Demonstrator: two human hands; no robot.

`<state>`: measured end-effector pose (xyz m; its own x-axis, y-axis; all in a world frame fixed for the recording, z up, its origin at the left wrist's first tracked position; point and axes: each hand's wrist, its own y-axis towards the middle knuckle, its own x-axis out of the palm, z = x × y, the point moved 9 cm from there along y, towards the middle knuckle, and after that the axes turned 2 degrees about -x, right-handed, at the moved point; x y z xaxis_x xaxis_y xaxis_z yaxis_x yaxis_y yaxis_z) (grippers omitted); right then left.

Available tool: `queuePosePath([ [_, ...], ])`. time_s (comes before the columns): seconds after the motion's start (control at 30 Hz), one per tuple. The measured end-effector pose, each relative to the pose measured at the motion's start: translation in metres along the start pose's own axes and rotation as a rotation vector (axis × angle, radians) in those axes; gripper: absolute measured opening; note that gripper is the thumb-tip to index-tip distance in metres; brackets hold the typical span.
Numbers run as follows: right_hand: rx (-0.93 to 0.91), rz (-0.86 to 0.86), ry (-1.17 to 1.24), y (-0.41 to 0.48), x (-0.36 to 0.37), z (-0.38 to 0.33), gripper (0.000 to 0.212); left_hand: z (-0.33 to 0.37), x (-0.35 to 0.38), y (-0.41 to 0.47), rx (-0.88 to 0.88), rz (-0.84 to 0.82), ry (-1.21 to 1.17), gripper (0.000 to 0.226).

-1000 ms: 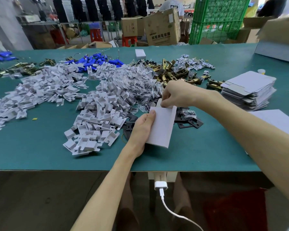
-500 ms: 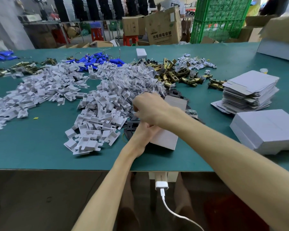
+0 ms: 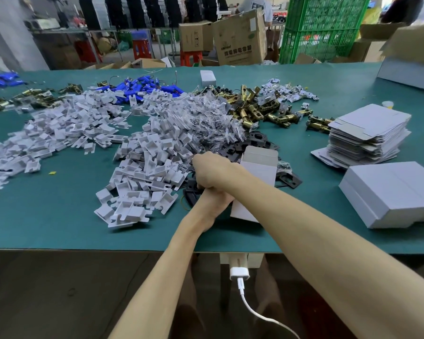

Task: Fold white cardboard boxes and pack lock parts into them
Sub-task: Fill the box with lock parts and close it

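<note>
Box (image 3: 259, 167) folded, top open, gripped by left hand (image 3: 212, 201). Right hand (image 3: 212, 171) curled over parts (image 3: 154, 165); contents not discernible. Packing unfinished; blanks (image 3: 367, 135) stacked unfolded.

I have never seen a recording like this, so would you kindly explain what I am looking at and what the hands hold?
No machine here: a person works with bare hands, filmed by one wide-angle camera worn on the head, looking down. The green table carries heaps of white plastic parts, brass latches, blue parts and a stack of flat cardboard blanks. The left hand, mostly covered, seems to hold an open white box, tilted. The right hand crosses over it, fingers curled at the heap; whether it grips a part is hidden.
</note>
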<state>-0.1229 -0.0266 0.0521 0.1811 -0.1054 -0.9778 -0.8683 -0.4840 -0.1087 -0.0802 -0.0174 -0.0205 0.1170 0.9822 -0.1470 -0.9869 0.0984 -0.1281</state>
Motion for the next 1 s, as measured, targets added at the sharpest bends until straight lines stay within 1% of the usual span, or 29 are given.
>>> queuePosePath([
  [0.17, -0.009, 0.017, -0.007, -0.005, -0.002, -0.003, 0.026, -0.001, -0.001, 0.0, -0.016, 0.017, 0.008, 0.018],
  [0.27, -0.014, 0.05, 0.03, -0.007, -0.005, -0.004, 0.016, 0.0, -0.002, -0.001, -0.02, 0.025, 0.003, 0.017],
  [0.37, -0.032, 0.104, 0.066, -0.01, -0.011, -0.005, 0.027, 0.0, -0.002, 0.0, -0.018, 0.023, 0.0, 0.031],
  [0.47, -0.042, 0.145, 0.1, -0.014, -0.012, -0.006, 0.027, 0.0, -0.001, -0.001, -0.018, 0.015, -0.009, 0.038],
  [0.53, -0.096, 0.214, 0.135, -0.019, -0.018, -0.01, 0.025, 0.001, -0.002, -0.001, -0.007, 0.015, -0.027, 0.037],
  [0.6, -0.199, 0.359, 0.221, -0.028, -0.032, -0.016, 0.023, 0.001, -0.002, -0.001, 0.009, 0.014, -0.046, 0.035],
  [0.67, -0.252, 0.495, 0.341, -0.039, -0.048, -0.017, 0.014, 0.007, -0.002, -0.004, 0.032, 0.013, -0.069, 0.034],
  [0.7, -0.245, 0.533, 0.445, -0.042, -0.055, -0.014, 0.009, 0.012, -0.002, -0.006, 0.048, 0.011, -0.078, 0.032],
  [0.73, -0.215, 0.543, 0.589, -0.043, -0.059, -0.007, 0.006, 0.017, -0.001, -0.007, 0.069, 0.006, -0.083, 0.031],
  [0.8, -0.136, 0.495, 0.921, -0.042, -0.062, 0.009, 0.002, 0.022, 0.0, -0.007, 0.102, -0.014, -0.118, 0.029],
  [0.9, -0.102, 0.436, 1.319, -0.043, -0.067, 0.032, 0.009, 0.023, 0.0, -0.007, 0.107, -0.024, -0.232, 0.032],
  [0.93, -0.11, 0.436, 1.4, -0.046, -0.071, 0.04, 0.016, 0.023, -0.001, -0.008, 0.102, -0.02, -0.27, 0.033],
  [1.0, -0.153, 0.453, 1.44, -0.052, -0.081, 0.055, 0.031, 0.024, 0.0, -0.009, 0.094, -0.023, -0.322, 0.035],
])
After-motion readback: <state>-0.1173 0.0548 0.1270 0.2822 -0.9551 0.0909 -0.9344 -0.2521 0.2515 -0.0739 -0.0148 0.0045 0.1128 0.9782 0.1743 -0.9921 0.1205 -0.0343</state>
